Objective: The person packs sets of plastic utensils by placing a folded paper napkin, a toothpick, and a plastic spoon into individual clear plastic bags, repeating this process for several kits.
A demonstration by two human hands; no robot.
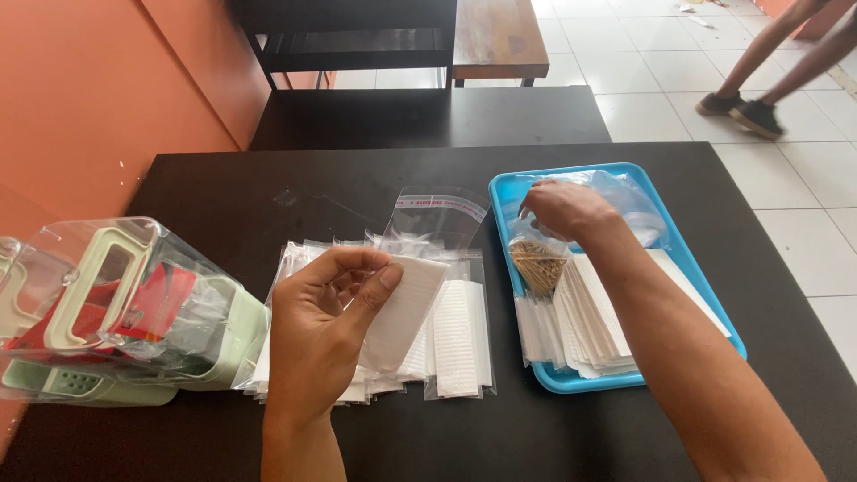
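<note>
Left hand low over black table, fingers pinching white folded napkin above clear sleeved packs; right hand over blue tray, fingers pinching clear toothpick bag.

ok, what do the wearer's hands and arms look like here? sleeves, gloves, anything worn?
Both are bare. The left hand and right hand have no gloves, and no rings, watch or wristband show. Both forearms are uncovered right to the bottom edge of the picture, so no sleeve is in view. Nails look short and unpainted on the fingers that show. No tape, bandage or markings can be seen.
</note>
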